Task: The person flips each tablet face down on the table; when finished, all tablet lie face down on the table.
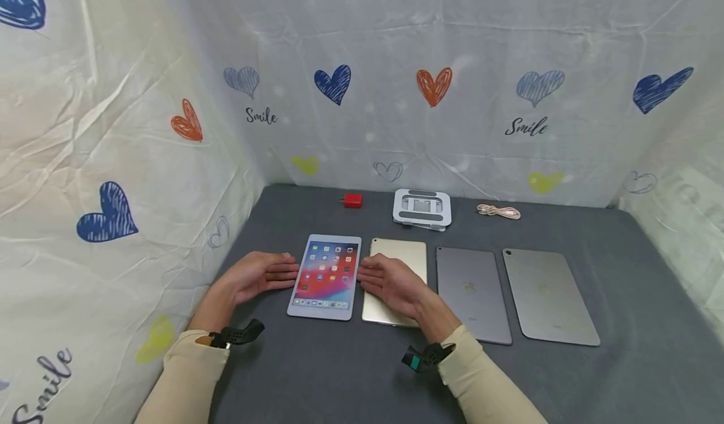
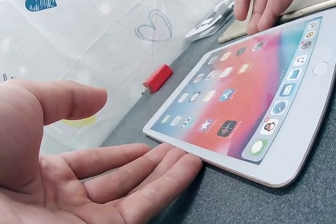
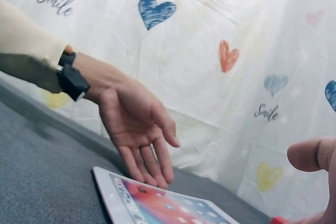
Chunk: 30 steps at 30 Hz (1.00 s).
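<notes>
A white tablet (image 1: pixel 325 276) lies face up on the grey cloth, its lit screen showing app icons. My left hand (image 1: pixel 261 277) is at its left edge with fairly straight fingers; in the left wrist view the fingertips (image 2: pixel 186 163) appear to meet the edge, thumb raised. On the other side, my right hand (image 1: pixel 396 286) has its fingers extended toward the right edge; whether they touch it is hard to tell. Beneath the right hand lies a gold tablet (image 1: pixel 404 251), back up and partly covered. The right wrist view shows the left palm turned toward the white tablet (image 3: pixel 157 205).
Right of the gold tablet lie a dark grey tablet (image 1: pixel 472 273) and a silver-grey tablet (image 1: pixel 545 295), both back up. Along the back are a red charger plug (image 1: pixel 353 201), a folded white stand (image 1: pixel 422 208) and a bundled cable (image 1: pixel 499 211). Printed curtains (image 1: pixel 362 129) border the table.
</notes>
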### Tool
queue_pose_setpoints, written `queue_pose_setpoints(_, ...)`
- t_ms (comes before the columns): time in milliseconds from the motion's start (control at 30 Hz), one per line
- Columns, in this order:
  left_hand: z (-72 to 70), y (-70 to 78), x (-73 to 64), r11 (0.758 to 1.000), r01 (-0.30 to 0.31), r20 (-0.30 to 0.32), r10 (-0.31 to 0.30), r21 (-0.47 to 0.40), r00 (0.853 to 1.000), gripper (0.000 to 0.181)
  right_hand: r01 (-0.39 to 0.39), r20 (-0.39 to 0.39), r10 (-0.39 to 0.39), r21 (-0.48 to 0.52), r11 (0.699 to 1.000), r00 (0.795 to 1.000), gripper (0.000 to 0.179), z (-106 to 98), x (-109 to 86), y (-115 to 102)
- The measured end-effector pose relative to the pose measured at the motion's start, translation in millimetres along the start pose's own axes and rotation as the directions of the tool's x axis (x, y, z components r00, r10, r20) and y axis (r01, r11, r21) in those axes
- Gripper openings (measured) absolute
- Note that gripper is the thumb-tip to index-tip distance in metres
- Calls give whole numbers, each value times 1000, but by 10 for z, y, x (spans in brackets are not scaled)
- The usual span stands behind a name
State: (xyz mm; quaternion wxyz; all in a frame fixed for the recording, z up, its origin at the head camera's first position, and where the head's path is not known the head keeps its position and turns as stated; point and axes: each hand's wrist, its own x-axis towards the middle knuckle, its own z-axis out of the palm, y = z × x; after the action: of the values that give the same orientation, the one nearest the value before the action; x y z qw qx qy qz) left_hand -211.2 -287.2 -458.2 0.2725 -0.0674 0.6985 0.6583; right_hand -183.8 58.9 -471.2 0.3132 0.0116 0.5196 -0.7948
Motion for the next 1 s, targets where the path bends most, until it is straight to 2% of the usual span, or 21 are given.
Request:
queue_pose_setpoints(300,92,3,21,999,2,-1,-2,32,1000,58,-2,-61,6,71,997,998,69,-28,-18,-6)
queue_pose_setpoints(533,282,28,95,999,11,27,-12,50,1000,53,11,-6,-10,75,997,1000,62,-86,-56,-57)
queue_pose_setpoints(733,404,122,124,998,-17,119,9,67,993,56,53,-23,-52,55,997,998,64,-157,-202,-132)
queue_pose_setpoints(1000,705,406,61,994,-99,210,86,49,974,56,77,-6,-77,-6,997,997,63,-164,-364,-255)
